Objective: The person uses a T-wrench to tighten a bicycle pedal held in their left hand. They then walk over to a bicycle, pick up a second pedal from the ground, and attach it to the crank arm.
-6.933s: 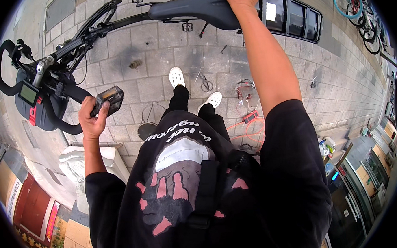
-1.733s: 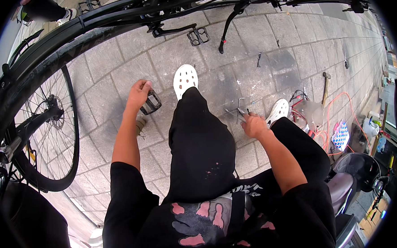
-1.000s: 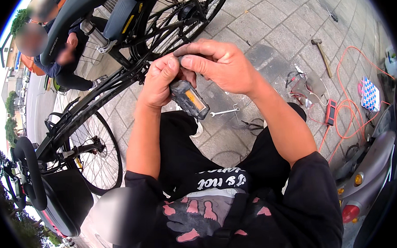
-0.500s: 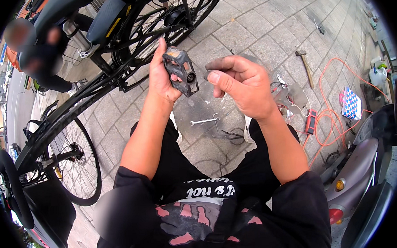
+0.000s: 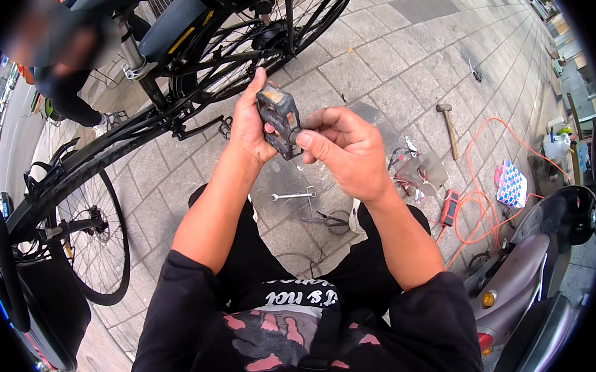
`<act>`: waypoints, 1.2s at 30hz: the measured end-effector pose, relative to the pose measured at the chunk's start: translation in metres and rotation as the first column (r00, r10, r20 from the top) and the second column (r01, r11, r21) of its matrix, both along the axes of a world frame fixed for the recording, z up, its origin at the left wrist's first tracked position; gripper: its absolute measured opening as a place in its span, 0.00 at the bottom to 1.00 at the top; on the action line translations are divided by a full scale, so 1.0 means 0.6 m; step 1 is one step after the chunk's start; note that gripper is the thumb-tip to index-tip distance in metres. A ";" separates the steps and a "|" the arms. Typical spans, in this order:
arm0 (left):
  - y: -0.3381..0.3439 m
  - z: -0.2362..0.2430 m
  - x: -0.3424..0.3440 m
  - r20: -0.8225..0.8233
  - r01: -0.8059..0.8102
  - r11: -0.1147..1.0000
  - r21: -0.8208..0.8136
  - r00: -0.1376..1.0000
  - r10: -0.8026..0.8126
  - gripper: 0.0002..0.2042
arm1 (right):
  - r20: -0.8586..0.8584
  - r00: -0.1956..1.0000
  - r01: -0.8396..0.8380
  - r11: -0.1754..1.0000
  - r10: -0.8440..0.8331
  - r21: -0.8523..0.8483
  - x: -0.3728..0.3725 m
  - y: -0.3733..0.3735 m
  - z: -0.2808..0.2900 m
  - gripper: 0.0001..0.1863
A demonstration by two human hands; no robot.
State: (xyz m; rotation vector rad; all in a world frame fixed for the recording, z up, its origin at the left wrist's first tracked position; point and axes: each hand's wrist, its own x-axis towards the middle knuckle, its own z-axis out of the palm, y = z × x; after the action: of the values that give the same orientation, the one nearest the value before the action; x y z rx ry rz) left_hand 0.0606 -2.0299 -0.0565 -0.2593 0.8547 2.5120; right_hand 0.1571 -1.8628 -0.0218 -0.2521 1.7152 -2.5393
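Observation:
A black bicycle pedal [image 5: 278, 113] with an amber reflector is in my left hand [image 5: 246, 125], gripped from its left side with the thumb pointing up. My right hand [image 5: 351, 153] is at the pedal's right end, thumb and forefinger pinched together there. Something small and dark shows at those fingertips, too small to name. The right fingers look dirty. Below the hands, an open-ended wrench [image 5: 293, 196] lies on the paving.
A black bicycle [image 5: 152, 103] stands at the left, with a person [image 5: 70, 77] beyond it. On the right lie a hammer [image 5: 449, 132], an orange cord [image 5: 477, 203] and a red-and-black device [image 5: 449, 207]. A scooter [image 5: 518, 275] stands at the near right.
My right hand has moved left, from apart from the pedal to its end, bringing the small dark thing there. The left hand still holds the pedal. The whole view has shifted a little.

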 end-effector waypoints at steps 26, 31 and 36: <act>-0.032 0.039 0.018 -0.035 -0.277 0.935 -0.221 0.960 0.276 0.17 | 0.052 0.979 -0.189 0.977 0.195 -0.100 -0.015 -0.036 -0.033 0.23; -0.051 0.031 0.010 -0.012 -0.217 0.954 -0.209 0.976 0.219 0.18 | 0.038 0.952 -0.303 0.952 0.305 -0.039 -0.034 -0.035 -0.030 0.26; -0.060 0.031 0.019 0.011 -0.200 0.919 -0.340 0.976 0.217 0.19 | 0.060 0.900 -0.428 0.901 0.432 -0.069 -0.032 -0.038 -0.028 0.28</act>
State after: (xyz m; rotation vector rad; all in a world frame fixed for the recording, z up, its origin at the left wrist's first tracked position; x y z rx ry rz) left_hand 0.0717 -2.0656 -0.0377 -0.5491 1.3000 2.5245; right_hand 0.1376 -1.8858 -0.0383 -0.4762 1.3772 -2.2383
